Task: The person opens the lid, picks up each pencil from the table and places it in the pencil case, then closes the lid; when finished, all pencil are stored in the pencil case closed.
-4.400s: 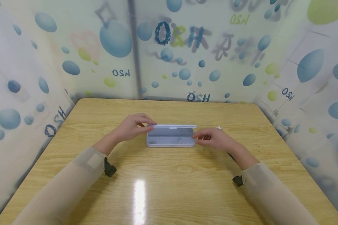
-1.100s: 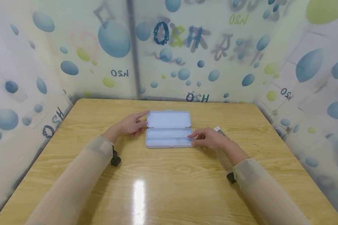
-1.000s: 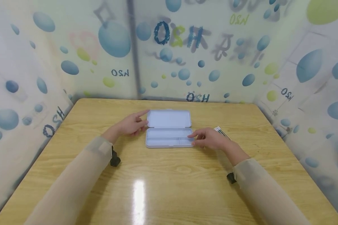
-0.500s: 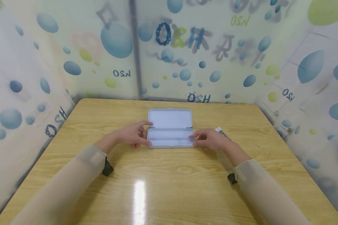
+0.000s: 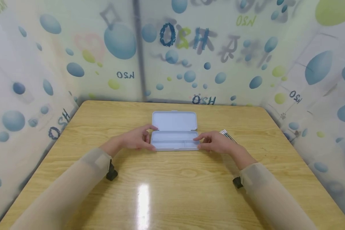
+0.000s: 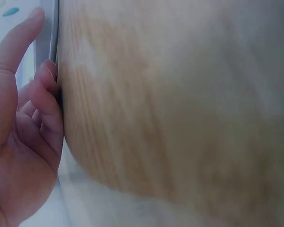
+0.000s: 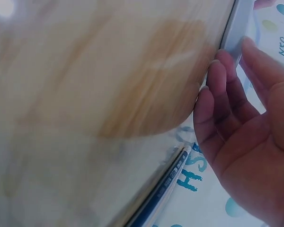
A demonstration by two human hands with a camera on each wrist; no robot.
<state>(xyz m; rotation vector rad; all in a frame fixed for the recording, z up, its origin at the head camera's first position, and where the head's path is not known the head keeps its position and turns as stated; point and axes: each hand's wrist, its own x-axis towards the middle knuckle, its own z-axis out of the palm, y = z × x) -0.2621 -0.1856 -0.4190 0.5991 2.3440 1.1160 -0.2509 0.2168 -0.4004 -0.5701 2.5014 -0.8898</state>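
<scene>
The open case lies flat mid-surface, its lid folded back. It sits between the hands: the left hand pinches its left end, the right hand pinches its right end. Pencils lie just beyond the right hand.

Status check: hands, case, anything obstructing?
Left hand grips the case's left end, right hand grips its right end. Pencil case lies open flat on the table, tray empty. Pencils lie just beyond the right hand; nothing blocking.
</scene>
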